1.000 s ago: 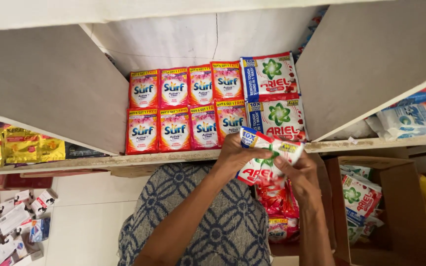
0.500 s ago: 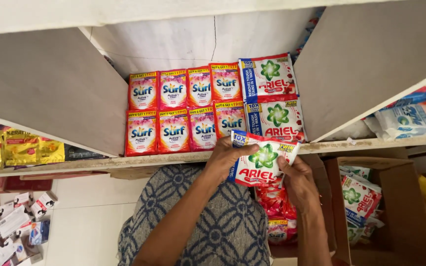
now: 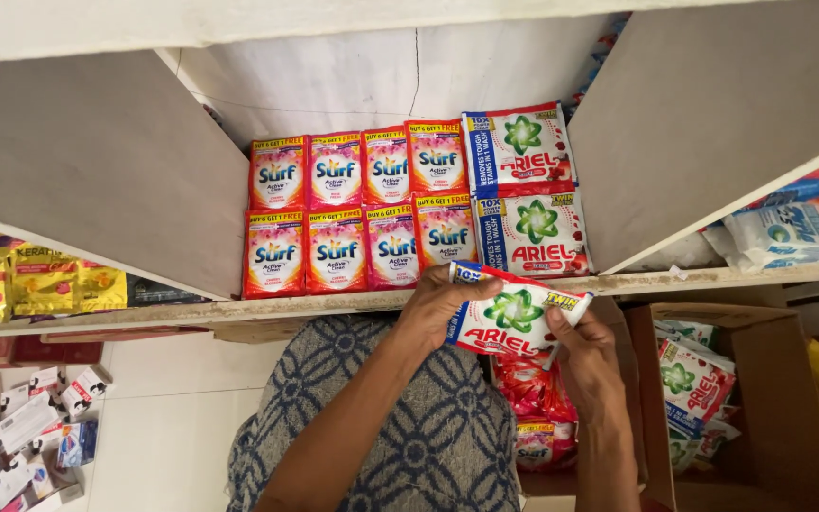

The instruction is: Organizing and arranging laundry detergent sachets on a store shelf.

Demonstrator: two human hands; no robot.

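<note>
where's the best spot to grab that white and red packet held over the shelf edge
By its two short ends, as now: the packet is flat, limp and lies tilted. The left hand pinches the blue-trimmed end from the left and the right hand takes the opposite end from below right, so the soft middle likely stays flat.

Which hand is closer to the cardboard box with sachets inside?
Right. The right hand holds the white sachet just beside the cardboard box; the left hand grips the sachet's far end.

both hands raised, fingers closed
</note>
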